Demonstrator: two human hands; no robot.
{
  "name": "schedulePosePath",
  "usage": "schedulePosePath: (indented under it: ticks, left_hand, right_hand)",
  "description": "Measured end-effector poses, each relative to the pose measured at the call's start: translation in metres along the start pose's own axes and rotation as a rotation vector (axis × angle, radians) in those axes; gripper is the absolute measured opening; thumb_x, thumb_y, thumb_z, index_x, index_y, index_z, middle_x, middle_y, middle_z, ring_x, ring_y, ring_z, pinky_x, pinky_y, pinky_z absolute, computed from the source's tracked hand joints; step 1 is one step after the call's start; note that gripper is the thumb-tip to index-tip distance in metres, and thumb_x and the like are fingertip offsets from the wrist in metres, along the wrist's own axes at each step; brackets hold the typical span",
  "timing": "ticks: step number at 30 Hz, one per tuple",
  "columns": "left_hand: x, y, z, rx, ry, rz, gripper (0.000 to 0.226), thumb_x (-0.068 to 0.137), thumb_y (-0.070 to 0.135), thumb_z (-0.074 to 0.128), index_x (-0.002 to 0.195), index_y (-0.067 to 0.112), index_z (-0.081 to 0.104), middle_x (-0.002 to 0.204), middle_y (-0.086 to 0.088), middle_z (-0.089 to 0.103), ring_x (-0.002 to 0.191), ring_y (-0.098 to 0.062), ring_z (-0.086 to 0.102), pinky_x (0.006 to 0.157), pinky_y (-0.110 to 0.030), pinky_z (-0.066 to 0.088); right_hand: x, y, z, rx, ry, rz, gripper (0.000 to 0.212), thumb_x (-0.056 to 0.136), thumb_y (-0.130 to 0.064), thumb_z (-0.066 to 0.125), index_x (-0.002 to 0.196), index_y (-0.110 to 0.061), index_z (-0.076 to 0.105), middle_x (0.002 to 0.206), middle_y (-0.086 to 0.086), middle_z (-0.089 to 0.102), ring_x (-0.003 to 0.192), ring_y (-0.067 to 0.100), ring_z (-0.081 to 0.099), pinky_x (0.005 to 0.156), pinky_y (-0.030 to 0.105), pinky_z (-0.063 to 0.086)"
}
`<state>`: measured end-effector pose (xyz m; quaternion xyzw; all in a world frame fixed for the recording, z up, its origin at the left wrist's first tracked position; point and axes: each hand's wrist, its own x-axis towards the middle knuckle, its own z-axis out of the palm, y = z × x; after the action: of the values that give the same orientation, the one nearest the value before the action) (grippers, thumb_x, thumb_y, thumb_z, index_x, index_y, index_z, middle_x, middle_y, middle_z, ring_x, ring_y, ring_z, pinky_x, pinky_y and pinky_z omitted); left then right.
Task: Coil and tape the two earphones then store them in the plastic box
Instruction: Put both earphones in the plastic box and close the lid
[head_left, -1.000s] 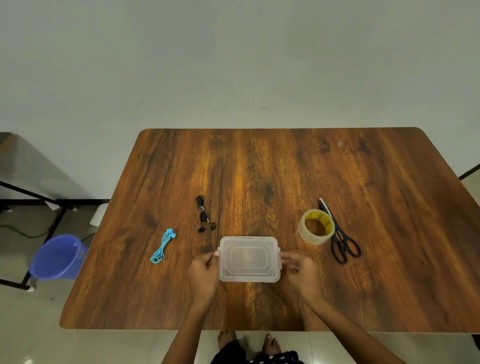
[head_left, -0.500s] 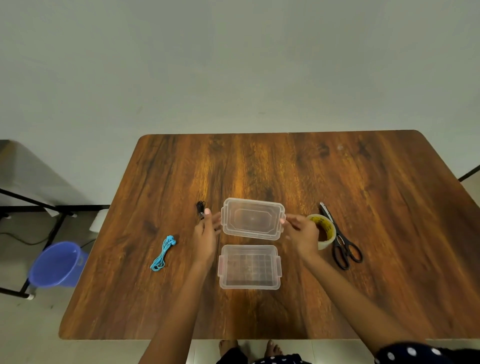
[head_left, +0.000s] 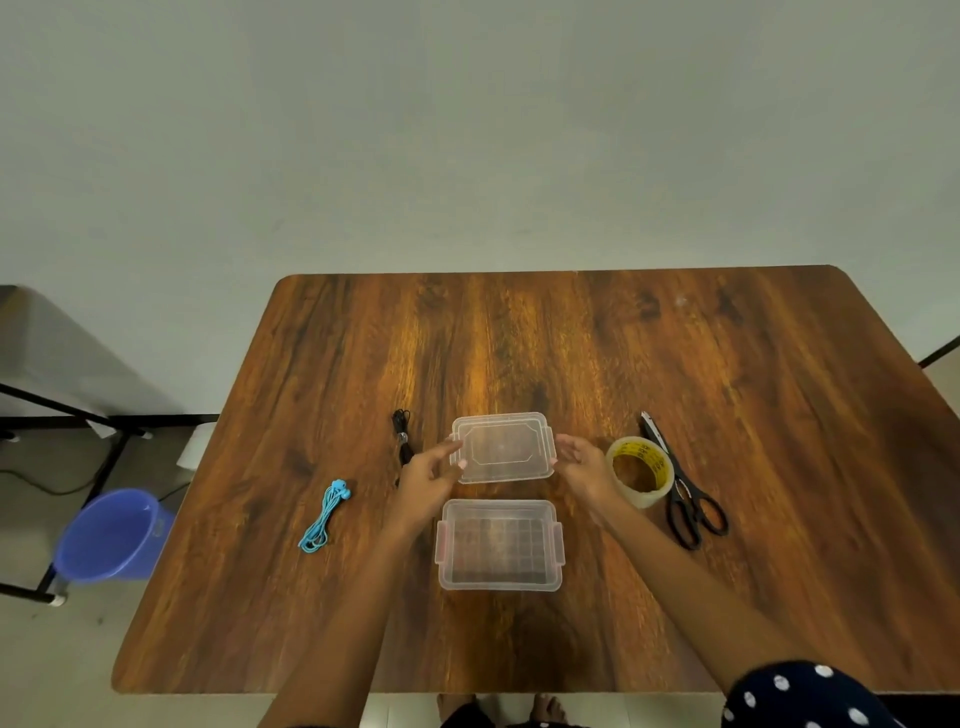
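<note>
While lidless, plastic box (head_left: 500, 545) below left hand (head_left: 425, 478)

Lid (head_left: 502, 446) behind box (head_left: 500, 545), on table (head_left: 727, 571)

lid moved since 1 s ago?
Yes. The lid was on the plastic box then; now it lies on the table beyond the open box, level with the tape roll.

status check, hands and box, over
Left hand and right hand at the lid ends, fingers loose. Plastic box open, nothing inside. Blue earphones and black earphones lie untaped. Nothing blocking.
</note>
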<state>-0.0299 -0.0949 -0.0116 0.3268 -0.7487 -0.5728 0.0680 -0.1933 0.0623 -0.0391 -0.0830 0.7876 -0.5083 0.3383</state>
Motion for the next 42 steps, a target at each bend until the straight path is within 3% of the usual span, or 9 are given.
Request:
schedulePosePath:
  ticks: [3,5,8,11,14,20,28,34,42]
  left_hand:
    - [-0.017,-0.011,0.0,0.157,-0.05,0.073,0.051,0.085,0.029,0.068,0.132,0.015,0.053,0.141,-0.002,0.049,0.132,-0.018,0.044,0.101,-0.022,0.04]
    - [-0.03,-0.019,0.001,0.248,-0.101,0.156,0.065,0.076,0.037,0.076,0.134,0.022,0.05,0.141,0.007,0.045,0.135,-0.014,0.04,0.101,-0.014,0.036]
    - [-0.048,-0.035,0.004,0.44,-0.161,0.166,0.097,0.064,0.053,0.08,0.144,0.026,0.033,0.154,0.009,0.024,0.144,-0.011,0.017,0.117,-0.037,0.019]
    - [-0.061,-0.048,0.009,0.559,-0.208,0.167,0.11,0.063,0.059,0.077,0.149,0.025,0.018,0.155,0.014,0.002,0.143,-0.006,-0.001,0.117,-0.035,0.007]
    - [-0.067,-0.049,0.014,0.6,-0.189,0.176,0.104,0.071,0.051,0.075,0.15,0.021,0.015,0.158,0.006,0.004,0.146,-0.009,0.001,0.118,-0.033,0.009]
    - [-0.062,-0.035,0.019,0.578,-0.167,0.145,0.1,0.074,0.043,0.075,0.15,0.016,0.015,0.159,0.001,0.01,0.147,-0.014,0.005,0.121,-0.038,0.014]
    - [-0.045,-0.017,0.024,0.673,-0.15,0.113,0.1,0.076,0.04,0.075,0.151,0.014,0.015,0.16,-0.002,0.009,0.147,-0.015,0.004,0.12,-0.038,0.013]
    - [-0.041,-0.021,0.022,0.658,-0.165,0.121,0.094,0.077,0.042,0.073,0.15,0.017,0.019,0.16,-0.001,0.006,0.147,-0.015,0.0,0.121,-0.04,0.012]
    - [-0.051,-0.036,-0.021,0.563,0.23,0.095,0.041,0.092,0.027,0.058,0.131,0.015,0.055,0.141,-0.003,0.05,0.131,-0.019,0.044,0.109,-0.033,0.036]
  right_hand:
    - [-0.011,0.009,-0.003,-0.096,0.018,-0.123,0.039,0.088,-0.005,0.063,0.126,-0.006,0.054,0.129,0.007,0.06,0.124,0.022,0.053,0.095,0.028,0.044]
    - [-0.025,0.018,-0.005,-0.188,-0.014,-0.233,0.032,0.089,-0.002,0.06,0.12,-0.011,0.06,0.121,-0.001,0.064,0.118,0.016,0.057,0.091,0.019,0.046]
    - [-0.053,0.032,-0.005,-0.349,-0.064,-0.417,0.03,0.088,-0.007,0.063,0.116,-0.02,0.063,0.112,-0.015,0.063,0.109,0.002,0.06,0.085,0.01,0.047]
    - [-0.076,0.051,-0.001,-0.501,-0.082,-0.516,0.035,0.09,-0.012,0.062,0.125,-0.015,0.059,0.13,-0.004,0.059,0.119,0.003,0.052,0.099,0.011,0.04]
    - [-0.087,0.072,-0.002,-0.678,-0.122,-0.516,0.043,0.094,-0.015,0.055,0.137,-0.015,0.049,0.147,-0.004,0.042,0.134,0.01,0.042,0.111,0.021,0.031]
    - [-0.082,0.079,-0.005,-0.795,-0.119,-0.571,0.043,0.098,-0.016,0.047,0.141,-0.016,0.043,0.157,-0.005,0.024,0.141,0.011,0.03,0.111,0.021,0.027]
    - [-0.062,0.059,-0.01,-0.823,-0.129,-0.529,0.045,0.099,-0.015,0.045,0.144,-0.013,0.038,0.158,-0.004,0.022,0.143,0.013,0.027,0.113,0.025,0.026]
    - [-0.067,0.047,-0.007,-0.792,-0.069,-0.541,0.037,0.098,-0.016,0.048,0.134,-0.012,0.051,0.153,-0.001,0.034,0.138,0.016,0.037,0.11,0.021,0.03]
    - [-0.078,0.006,0.062,-0.699,-0.139,-0.661,0.032,0.098,-0.02,0.047,0.129,-0.02,0.053,0.142,-0.007,0.046,0.128,0.007,0.045,0.107,0.015,0.032]
